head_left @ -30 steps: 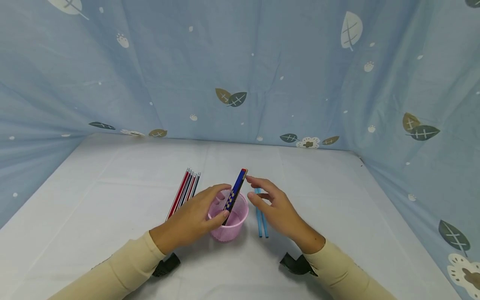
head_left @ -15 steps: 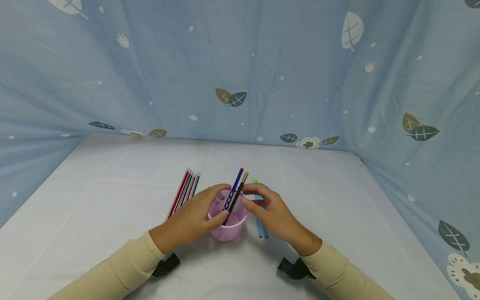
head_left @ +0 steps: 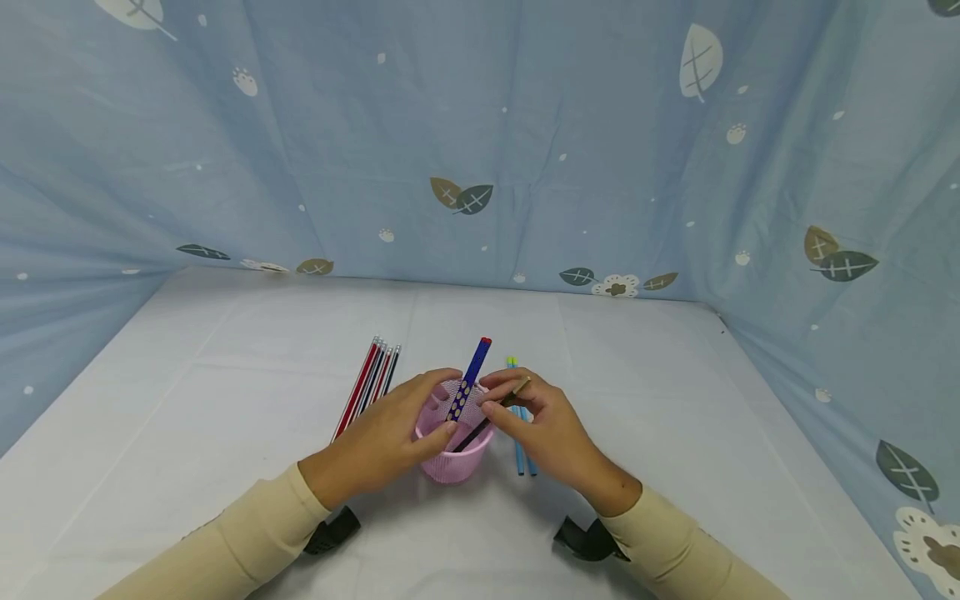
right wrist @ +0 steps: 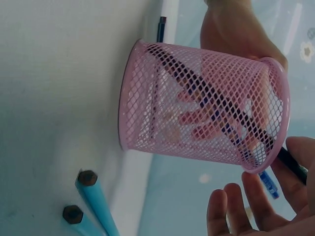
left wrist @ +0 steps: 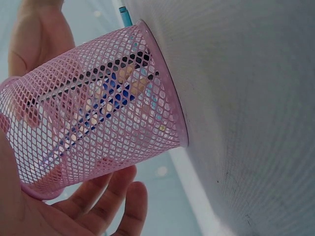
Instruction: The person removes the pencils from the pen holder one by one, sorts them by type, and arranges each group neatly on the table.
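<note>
A pink mesh pen cup (head_left: 450,468) stands upright on the white cloth, its left side held by my left hand (head_left: 378,437) with fingers and thumb around the rim. Two blue pencils (head_left: 469,377) with red ends and a spotted pattern lean in the cup. Between the thumb and fingers of my right hand (head_left: 558,437), at the cup's right rim, is a black pencil (head_left: 472,434) with a gold end, tilted right, its lower part inside the cup. In the right wrist view, the black pencil (right wrist: 291,165) passes over the rim into that hand.
Several red, white and dark striped pencils (head_left: 367,383) lie left of the cup, partly behind the left hand. Light blue pencils (head_left: 519,450) with yellow-green ends lie to the right, partly under the right hand. A patterned blue curtain (head_left: 480,125) hangs behind the table.
My right hand has moved left to the cup's rim and taken the black pencil. That pencil has swung right, away from the blue ones. The left hand and cup have stayed put.
</note>
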{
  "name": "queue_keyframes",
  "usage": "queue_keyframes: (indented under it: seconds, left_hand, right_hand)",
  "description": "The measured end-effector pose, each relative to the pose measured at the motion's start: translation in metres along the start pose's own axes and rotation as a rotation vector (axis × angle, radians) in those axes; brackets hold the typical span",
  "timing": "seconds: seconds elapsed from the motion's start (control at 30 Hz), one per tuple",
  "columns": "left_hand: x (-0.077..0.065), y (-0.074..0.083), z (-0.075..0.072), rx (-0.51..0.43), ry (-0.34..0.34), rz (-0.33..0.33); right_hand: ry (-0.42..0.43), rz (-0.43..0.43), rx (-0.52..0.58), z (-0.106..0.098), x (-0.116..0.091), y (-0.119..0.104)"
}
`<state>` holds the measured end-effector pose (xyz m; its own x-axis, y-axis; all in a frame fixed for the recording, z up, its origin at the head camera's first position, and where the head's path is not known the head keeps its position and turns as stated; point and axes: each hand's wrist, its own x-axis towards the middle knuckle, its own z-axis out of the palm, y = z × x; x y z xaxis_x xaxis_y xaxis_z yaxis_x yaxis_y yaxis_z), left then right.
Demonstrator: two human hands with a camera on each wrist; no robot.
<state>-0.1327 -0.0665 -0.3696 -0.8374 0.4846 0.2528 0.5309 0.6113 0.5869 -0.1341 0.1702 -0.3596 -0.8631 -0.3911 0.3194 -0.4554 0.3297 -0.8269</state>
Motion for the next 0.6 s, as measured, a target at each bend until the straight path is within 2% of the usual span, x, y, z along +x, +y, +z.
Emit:
queue_keyframes:
  seconds: [0.23, 0.43, 0.6]
  left_hand:
    - [-0.0003, 0.0006, 0.0002, -0.008, 0.000, -0.004]
    - [-0.0004, 0.0005, 0.0013, -0.011, -0.007, -0.010]
    - [-0.0006, -0.0007, 0.0012, 0.001, 0.006, -0.001]
  right_hand:
    - [0.016, -0.062, -0.113, 0.0000, 0.0006, 0.0042]
    - [0.002, -0.090, -0.149, -0.0018, 0.0002, 0.0055]
    - [0.038, -0.151, -0.160, -0.0029, 0.0008, 0.0027]
